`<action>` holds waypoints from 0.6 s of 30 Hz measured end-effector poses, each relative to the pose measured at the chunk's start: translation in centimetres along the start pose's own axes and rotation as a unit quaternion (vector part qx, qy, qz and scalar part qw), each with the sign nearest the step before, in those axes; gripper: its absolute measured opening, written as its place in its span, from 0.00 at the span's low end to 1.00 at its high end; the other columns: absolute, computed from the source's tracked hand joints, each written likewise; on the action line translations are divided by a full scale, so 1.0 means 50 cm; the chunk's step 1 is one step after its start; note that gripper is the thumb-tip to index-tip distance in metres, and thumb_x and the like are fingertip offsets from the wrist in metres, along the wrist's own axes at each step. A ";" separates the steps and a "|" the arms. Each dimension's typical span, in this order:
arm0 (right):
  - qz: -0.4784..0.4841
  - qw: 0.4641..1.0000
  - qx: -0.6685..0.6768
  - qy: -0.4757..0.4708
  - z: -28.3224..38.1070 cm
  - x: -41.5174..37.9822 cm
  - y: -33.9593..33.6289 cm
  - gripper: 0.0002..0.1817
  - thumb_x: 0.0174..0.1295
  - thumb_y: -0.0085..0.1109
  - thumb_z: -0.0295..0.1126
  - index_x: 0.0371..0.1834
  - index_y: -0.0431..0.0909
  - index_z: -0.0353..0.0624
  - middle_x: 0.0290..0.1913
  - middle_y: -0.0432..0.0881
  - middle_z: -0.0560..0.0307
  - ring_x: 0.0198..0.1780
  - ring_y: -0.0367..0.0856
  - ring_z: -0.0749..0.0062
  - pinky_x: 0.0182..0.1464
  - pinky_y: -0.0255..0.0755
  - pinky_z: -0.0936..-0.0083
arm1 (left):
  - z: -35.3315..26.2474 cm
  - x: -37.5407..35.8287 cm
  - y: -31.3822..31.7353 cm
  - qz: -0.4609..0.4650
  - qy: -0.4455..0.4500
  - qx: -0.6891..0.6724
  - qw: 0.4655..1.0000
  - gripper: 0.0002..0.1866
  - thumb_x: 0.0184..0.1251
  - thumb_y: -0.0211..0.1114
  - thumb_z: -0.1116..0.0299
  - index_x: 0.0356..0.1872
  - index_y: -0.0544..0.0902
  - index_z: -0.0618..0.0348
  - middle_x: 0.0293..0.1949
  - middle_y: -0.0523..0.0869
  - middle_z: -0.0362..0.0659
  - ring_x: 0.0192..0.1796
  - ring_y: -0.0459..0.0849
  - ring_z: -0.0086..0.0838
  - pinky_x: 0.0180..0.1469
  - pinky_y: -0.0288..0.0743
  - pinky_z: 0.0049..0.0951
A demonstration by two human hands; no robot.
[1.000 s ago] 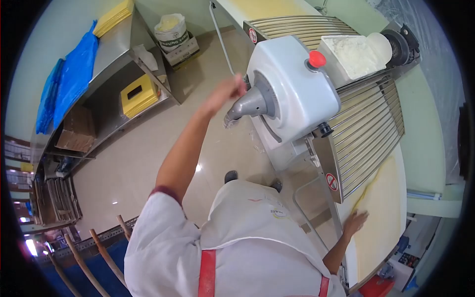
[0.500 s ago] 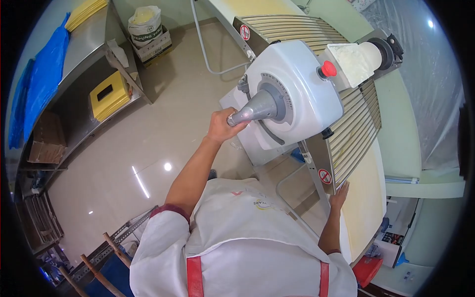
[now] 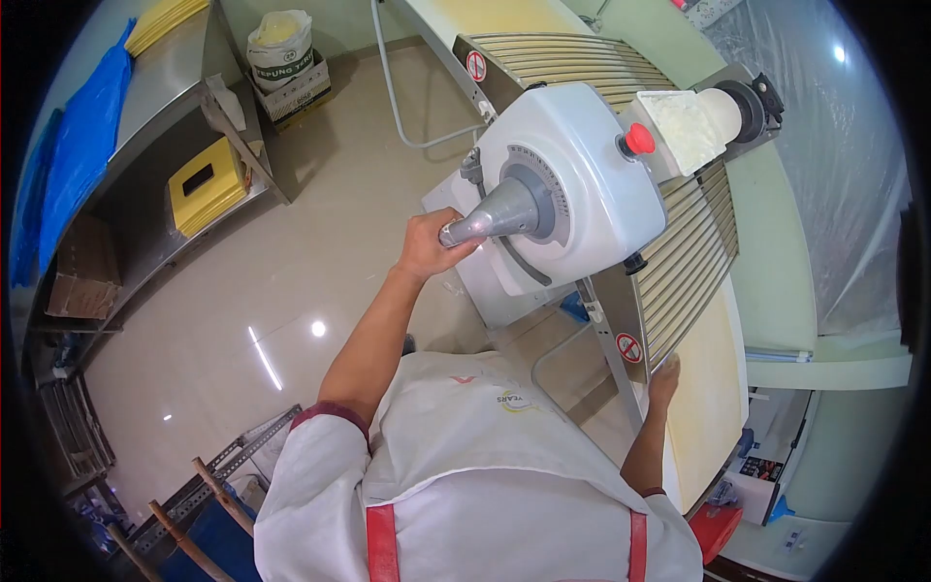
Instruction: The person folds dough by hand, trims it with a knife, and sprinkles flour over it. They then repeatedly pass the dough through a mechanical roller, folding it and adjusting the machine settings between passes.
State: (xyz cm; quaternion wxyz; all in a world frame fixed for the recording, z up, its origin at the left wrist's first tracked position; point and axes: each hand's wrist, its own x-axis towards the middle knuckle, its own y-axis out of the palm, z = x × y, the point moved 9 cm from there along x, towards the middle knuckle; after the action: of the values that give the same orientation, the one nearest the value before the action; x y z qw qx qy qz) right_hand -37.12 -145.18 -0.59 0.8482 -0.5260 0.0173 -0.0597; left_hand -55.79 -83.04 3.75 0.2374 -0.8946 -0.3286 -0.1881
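Note:
My left hand (image 3: 427, 246) is closed round the end of the grey cone-shaped lever handle (image 3: 490, 221). That handle comes out of a round numbered dial on the white head (image 3: 592, 145) of a dough sheeter. My right hand (image 3: 663, 382) lies at the lower edge of the slatted metal guard (image 3: 689, 267), on or just above the pale conveyor belt (image 3: 698, 427). Its fingers look stretched toward the guard, with nothing seen in them; the fingertips are partly hidden. A red stop button (image 3: 638, 139) sits on the head, near a white flour-dusted tray (image 3: 679, 131).
On the left, a steel shelf unit (image 3: 155, 116) holds yellow trays (image 3: 206, 189), blue plastic and a cardboard box (image 3: 85, 267). A flour sack (image 3: 281, 48) stands in a carton by the wall. Wooden poles (image 3: 189, 538) are at lower left; clear plastic sheeting (image 3: 824, 145) hangs at right.
The view has shifted slightly, moving the scene a little left. My left hand keeps its grip on the lever handle. My right hand stays at the guard's edge, with its fingers less visible.

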 end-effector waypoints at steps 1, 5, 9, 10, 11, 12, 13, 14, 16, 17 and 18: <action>-0.049 0.998 -0.021 -0.022 0.017 0.010 -0.029 0.30 0.65 0.52 0.33 0.68 0.60 0.30 0.68 0.65 0.34 0.71 0.61 0.44 0.72 0.54 0.60 | 0.001 0.000 0.000 0.002 -0.010 -0.003 1.000 0.15 0.44 0.77 0.61 0.26 0.82 0.59 0.21 0.84 0.46 0.23 0.83 0.36 0.28 0.75 0.31; -0.190 0.968 0.003 -0.161 0.250 0.005 -0.128 0.26 0.66 0.51 0.29 0.67 0.64 0.31 0.66 0.69 0.37 0.69 0.65 0.49 0.72 0.54 0.63 | 0.000 0.005 0.000 0.008 -0.032 0.000 0.999 0.15 0.43 0.76 0.58 0.27 0.83 0.56 0.24 0.85 0.46 0.26 0.84 0.42 0.30 0.77 0.36; -0.132 0.937 0.106 -0.305 0.658 -0.100 -0.120 0.27 0.64 0.52 0.27 0.67 0.64 0.33 0.67 0.67 0.40 0.71 0.62 0.54 0.73 0.51 0.64 | 0.002 0.005 0.002 0.011 -0.027 -0.009 1.000 0.15 0.44 0.75 0.58 0.28 0.82 0.55 0.25 0.85 0.45 0.28 0.84 0.43 0.31 0.77 0.37; -0.124 0.920 0.149 -0.342 0.741 -0.139 -0.113 0.26 0.64 0.51 0.28 0.67 0.64 0.33 0.67 0.67 0.41 0.71 0.61 0.54 0.73 0.49 0.64 | 0.004 0.006 0.006 0.025 -0.027 -0.008 0.999 0.16 0.44 0.75 0.58 0.29 0.82 0.56 0.26 0.85 0.46 0.29 0.84 0.43 0.32 0.77 0.37; -0.115 0.899 0.191 -0.378 0.805 -0.169 -0.101 0.26 0.65 0.50 0.28 0.67 0.64 0.33 0.67 0.67 0.42 0.72 0.60 0.55 0.73 0.48 0.64 | 0.006 0.006 0.008 0.039 -0.025 -0.007 0.999 0.16 0.44 0.75 0.59 0.29 0.82 0.56 0.27 0.85 0.46 0.29 0.84 0.44 0.33 0.77 0.37; -0.112 0.895 0.238 -0.361 0.836 -0.174 -0.081 0.26 0.67 0.49 0.32 0.67 0.64 0.32 0.67 0.67 0.42 0.72 0.60 0.55 0.73 0.48 0.64 | 0.009 0.006 0.010 0.054 -0.023 -0.005 0.998 0.16 0.44 0.75 0.59 0.30 0.82 0.56 0.28 0.85 0.46 0.30 0.84 0.44 0.33 0.77 0.38; -0.110 0.889 0.285 -0.342 0.862 -0.174 -0.061 0.26 0.68 0.48 0.35 0.67 0.64 0.32 0.68 0.66 0.43 0.72 0.59 0.55 0.73 0.48 0.64 | 0.010 0.009 0.009 0.059 -0.018 -0.014 0.998 0.16 0.43 0.75 0.60 0.30 0.82 0.56 0.28 0.85 0.47 0.31 0.84 0.45 0.34 0.77 0.38; -0.110 0.881 0.331 -0.321 0.871 -0.172 -0.048 0.27 0.69 0.46 0.38 0.67 0.64 0.32 0.68 0.66 0.43 0.72 0.59 0.56 0.73 0.47 0.64 | 0.009 0.010 0.010 0.068 -0.012 -0.023 0.997 0.16 0.43 0.75 0.60 0.31 0.82 0.57 0.29 0.85 0.47 0.31 0.84 0.45 0.34 0.78 0.38; -0.131 0.878 0.334 -0.316 0.875 -0.164 -0.046 0.30 0.71 0.42 0.45 0.66 0.64 0.31 0.68 0.66 0.44 0.72 0.59 0.57 0.73 0.47 0.64 | 0.017 0.009 0.019 0.095 -0.005 -0.043 0.995 0.19 0.42 0.77 0.60 0.34 0.82 0.58 0.32 0.85 0.50 0.33 0.84 0.46 0.36 0.78 0.38; -0.143 0.876 0.337 -0.313 0.877 -0.156 -0.045 0.32 0.72 0.39 0.48 0.66 0.65 0.31 0.68 0.66 0.44 0.72 0.59 0.57 0.73 0.47 0.64 | 0.021 0.006 0.028 0.131 0.000 -0.065 0.989 0.21 0.43 0.77 0.58 0.36 0.82 0.59 0.34 0.85 0.50 0.36 0.84 0.47 0.39 0.78 0.38; -0.150 0.878 0.363 -0.274 0.867 -0.144 -0.037 0.37 0.70 0.36 0.56 0.64 0.68 0.31 0.66 0.69 0.43 0.70 0.63 0.57 0.72 0.51 0.62 | 0.016 0.009 0.028 0.167 0.008 -0.085 0.982 0.23 0.44 0.76 0.57 0.39 0.81 0.59 0.36 0.84 0.51 0.38 0.84 0.47 0.41 0.77 0.39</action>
State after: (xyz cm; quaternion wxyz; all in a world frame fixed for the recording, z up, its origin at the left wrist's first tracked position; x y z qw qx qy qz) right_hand -40.41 -106.54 20.14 0.9314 -0.1730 -0.3176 -0.0415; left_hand -54.35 -83.32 2.91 0.1911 -0.9523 -0.1555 -0.1799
